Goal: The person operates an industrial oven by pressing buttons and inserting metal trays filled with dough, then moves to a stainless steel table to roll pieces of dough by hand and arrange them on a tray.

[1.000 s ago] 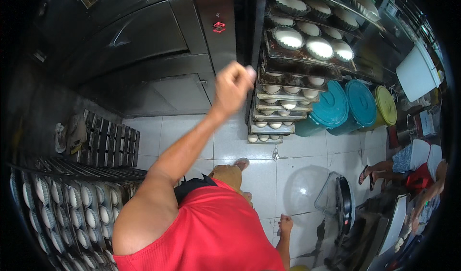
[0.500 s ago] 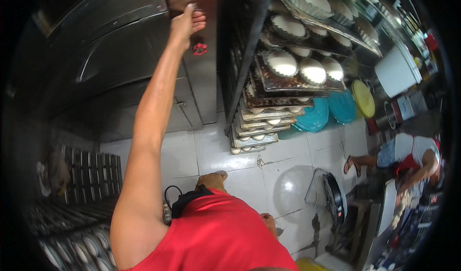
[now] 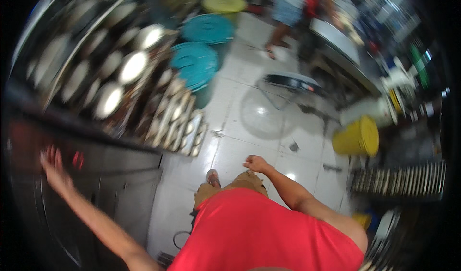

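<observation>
Two hands in view: left hand (image 3: 55, 168) at the metal panel (image 3: 115, 158), right hand (image 3: 257, 164) clear of it.
We find the red knob (image 3: 78, 160) on the panel, just beside the left hand; blur keeps us from telling whether those fingers are spread, pinching or touching metal. We record the right hand as loosely curled near the brown trousers (image 3: 248, 180), contents undeterminable. We note a rack (image 3: 72, 121) of loaded trays beside the panel, two teal bins (image 3: 207, 29) beyond it, and a co-worker (image 3: 289, 4) at a surface (image 3: 336, 40).
</observation>
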Motion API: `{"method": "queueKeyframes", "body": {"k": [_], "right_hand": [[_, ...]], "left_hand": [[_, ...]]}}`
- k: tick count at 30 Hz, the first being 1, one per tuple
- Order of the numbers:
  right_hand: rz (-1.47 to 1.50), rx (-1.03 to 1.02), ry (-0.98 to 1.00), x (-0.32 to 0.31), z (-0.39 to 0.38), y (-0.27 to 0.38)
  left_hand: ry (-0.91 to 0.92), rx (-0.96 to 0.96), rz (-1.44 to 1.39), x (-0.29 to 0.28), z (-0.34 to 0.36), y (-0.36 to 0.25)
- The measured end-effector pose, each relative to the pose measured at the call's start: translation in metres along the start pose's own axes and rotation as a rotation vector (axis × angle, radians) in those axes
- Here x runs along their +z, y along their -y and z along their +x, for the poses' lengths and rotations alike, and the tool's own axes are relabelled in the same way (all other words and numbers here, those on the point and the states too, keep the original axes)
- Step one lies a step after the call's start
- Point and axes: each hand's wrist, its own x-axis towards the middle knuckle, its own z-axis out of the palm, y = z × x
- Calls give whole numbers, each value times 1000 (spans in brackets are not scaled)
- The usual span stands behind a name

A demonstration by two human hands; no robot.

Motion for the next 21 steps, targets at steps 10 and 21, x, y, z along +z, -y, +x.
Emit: {"method": "queueKeyframes", "body": {"k": [10,21], "right_hand": [[91,239,160,14,-97,-92],[482,517,108,-15,-231,-186]], "left_hand": [[486,501,49,201,-311,1],[2490,-715,516,372,-584,79]]}}
